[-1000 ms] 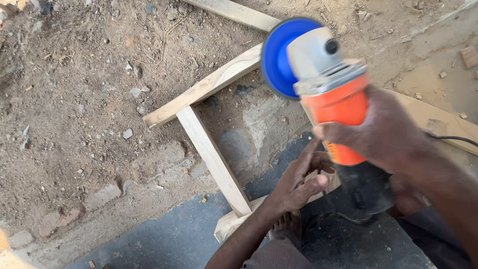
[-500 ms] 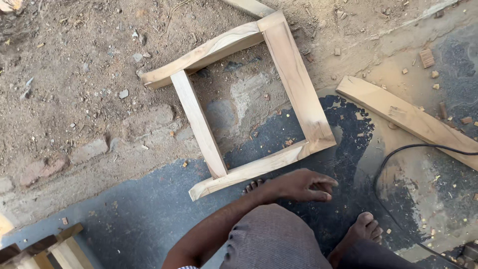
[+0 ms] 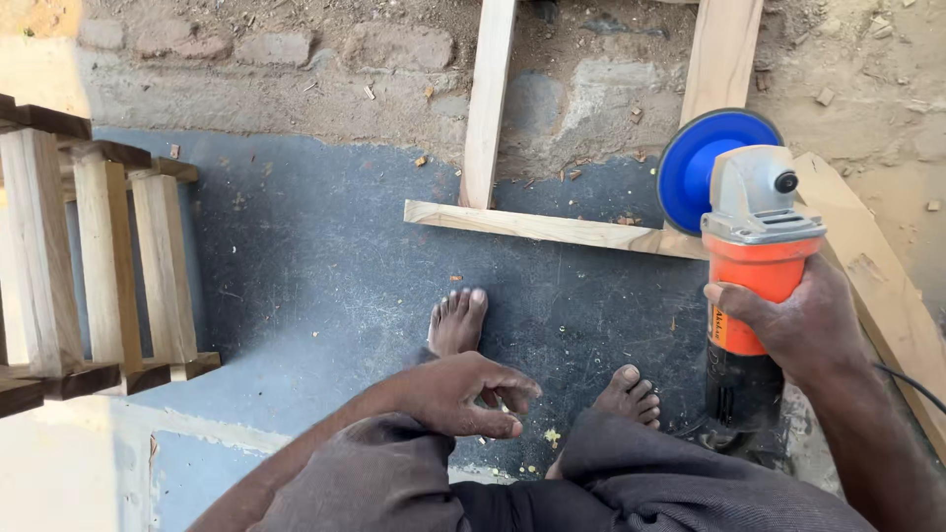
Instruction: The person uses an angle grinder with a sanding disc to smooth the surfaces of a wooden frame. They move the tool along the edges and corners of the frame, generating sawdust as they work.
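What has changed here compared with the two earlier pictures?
The right hand again holds the orange grinder up in view, blue disc over the wooden frame; half a second ago it was out of sight. The left hand has left the frame's near rail and now rests by the knee. The frame still lies on the ground.

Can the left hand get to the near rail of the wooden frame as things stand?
Probably yes. The left hand hovers empty by the knee, and only bare dark floor lies between it and the near rail; the grinder sits off right.
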{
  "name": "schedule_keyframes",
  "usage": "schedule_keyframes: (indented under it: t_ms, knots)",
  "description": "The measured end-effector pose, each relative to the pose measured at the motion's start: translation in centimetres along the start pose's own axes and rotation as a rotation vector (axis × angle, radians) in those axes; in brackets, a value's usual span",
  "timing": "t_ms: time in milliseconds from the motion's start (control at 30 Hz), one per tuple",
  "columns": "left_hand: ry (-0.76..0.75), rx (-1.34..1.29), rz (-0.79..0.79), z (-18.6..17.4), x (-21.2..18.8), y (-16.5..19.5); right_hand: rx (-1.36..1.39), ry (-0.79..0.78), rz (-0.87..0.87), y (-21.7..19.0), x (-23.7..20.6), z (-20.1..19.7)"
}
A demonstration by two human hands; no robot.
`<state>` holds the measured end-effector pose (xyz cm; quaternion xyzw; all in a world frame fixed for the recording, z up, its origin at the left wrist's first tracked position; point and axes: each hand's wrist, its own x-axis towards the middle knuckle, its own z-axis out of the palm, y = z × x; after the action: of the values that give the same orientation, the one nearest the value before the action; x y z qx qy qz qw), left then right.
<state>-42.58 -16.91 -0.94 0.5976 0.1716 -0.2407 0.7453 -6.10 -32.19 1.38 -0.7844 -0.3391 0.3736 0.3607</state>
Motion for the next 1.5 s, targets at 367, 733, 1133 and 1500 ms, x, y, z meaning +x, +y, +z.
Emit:
schedule_keyframes:
  t_ms: [367,733,1133,1500]
  knots:
    - [0.171,-0.252,0.353,-0.6,5.9,-4.9,-0.298,-0.228,-0.014,-7.9,2.0,11.1]
    - [0.604,-0.524,0.426,-0.1,3.6,-8.5,-0.091,-0.072,0.133,-10.1,1.4,26.8]
    - [0.713,-0.742,0.368,-0.7,1.4,-12.2,0.034,-0.196,0.15,-9.1,2.4,32.5]
    - [0.689,-0.632,0.426,-0.5,2.4,-11.8,0.0,-0.12,0.165,-8.2,2.0,31.1]
